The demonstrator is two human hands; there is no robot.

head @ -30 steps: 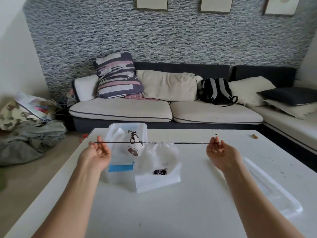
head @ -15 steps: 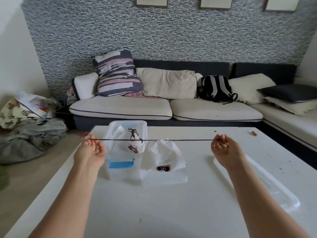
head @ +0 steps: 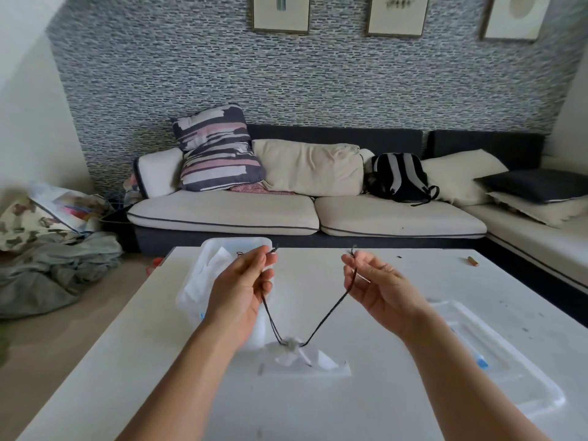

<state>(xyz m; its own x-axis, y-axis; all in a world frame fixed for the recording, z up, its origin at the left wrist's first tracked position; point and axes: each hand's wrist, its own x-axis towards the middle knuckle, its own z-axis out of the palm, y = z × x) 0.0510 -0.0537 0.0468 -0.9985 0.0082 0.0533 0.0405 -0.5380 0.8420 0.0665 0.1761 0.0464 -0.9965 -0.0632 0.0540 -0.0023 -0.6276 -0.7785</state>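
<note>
A thin black drawstring (head: 324, 319) runs in a V from both hands down to the gathered neck of a small white pouch (head: 302, 356) lying on the white table (head: 318, 405). My left hand (head: 241, 291) pinches one end of the string between thumb and fingers, raised above the table. My right hand (head: 378, 288) pinches the other end at about the same height. The string ends stick up just past the fingertips. The pouch's neck is bunched tight where the strings meet.
A clear plastic box (head: 222, 249) holding white pouches stands behind my left hand. Its clear lid (head: 496, 354) lies on the table at the right. A small brown item (head: 472, 261) sits near the far right edge. A sofa with cushions and a backpack (head: 397, 178) stands beyond.
The string was stretched taut and level between widely spread hands. Now the hands have come closer together and the string sags in a V down to the pouch's cinched neck.
</note>
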